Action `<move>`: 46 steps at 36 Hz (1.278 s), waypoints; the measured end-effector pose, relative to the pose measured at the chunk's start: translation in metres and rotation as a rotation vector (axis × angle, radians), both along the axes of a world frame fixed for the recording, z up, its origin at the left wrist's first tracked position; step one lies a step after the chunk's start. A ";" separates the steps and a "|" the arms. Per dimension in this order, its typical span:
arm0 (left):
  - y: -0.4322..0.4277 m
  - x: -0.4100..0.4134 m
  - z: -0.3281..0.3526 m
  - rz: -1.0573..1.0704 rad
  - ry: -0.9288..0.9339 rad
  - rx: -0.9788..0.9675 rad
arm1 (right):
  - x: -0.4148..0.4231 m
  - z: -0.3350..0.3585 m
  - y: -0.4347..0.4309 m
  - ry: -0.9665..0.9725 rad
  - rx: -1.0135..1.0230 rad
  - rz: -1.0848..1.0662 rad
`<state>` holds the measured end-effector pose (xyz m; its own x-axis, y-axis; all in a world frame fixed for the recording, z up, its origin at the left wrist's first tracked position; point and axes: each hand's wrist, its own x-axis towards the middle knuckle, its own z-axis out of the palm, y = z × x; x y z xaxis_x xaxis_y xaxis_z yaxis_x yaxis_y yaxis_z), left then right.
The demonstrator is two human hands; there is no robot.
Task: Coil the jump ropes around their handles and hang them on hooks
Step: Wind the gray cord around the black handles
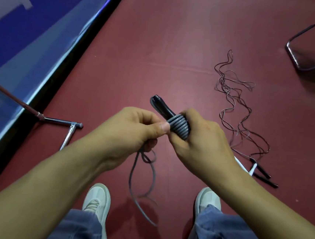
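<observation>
Head view, left to right. Stand (69, 130): chrome foot at the left edge of the floor (160, 42), beside a blue panel (26, 29). Left hand (137, 125): clenched, thumb and forefinger pinching the grey rope (134, 175) where it meets the coil (179, 127). The unwound tail hangs below this hand in loose loops, above the floor between the shoes (97, 200). Handles (160, 105): black, apparently two held together, tips pointing up-left, carrying several tight turns laid side by side. Right hand (200, 141): grasping the handles, fingers closed over the coil's right side. Spare ropes (236, 111): thin and tangled on the floor to the right, well apart from both hands. Chair (303, 54): metal frame at the floor's far right corner. No hook is in view. Technique, as judged: keep the tail taut through the left pinch, lay each new turn snug against the last without crossing, and let the right fingers pin the newest turn so nothing springs loose. Clear the twist in the hanging loops before it reaches the coil.
</observation>
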<state>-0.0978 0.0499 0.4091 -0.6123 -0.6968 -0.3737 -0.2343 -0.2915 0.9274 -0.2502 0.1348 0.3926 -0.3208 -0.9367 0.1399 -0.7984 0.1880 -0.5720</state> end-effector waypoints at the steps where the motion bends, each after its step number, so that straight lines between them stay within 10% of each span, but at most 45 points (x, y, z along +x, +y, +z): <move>1: -0.001 0.000 0.001 -0.026 -0.016 -0.069 | 0.000 0.000 -0.001 -0.067 0.017 -0.018; 11: -0.008 0.006 0.005 -0.180 -0.035 -0.173 | 0.001 0.002 -0.008 -0.639 0.050 -0.013; 20: 0.010 0.002 0.011 -0.209 -0.133 -0.642 | -0.006 -0.007 -0.010 -0.458 0.031 -0.016; 46: -0.006 0.018 0.012 -0.117 -0.014 -0.402 | 0.000 0.007 -0.009 -0.670 0.010 0.055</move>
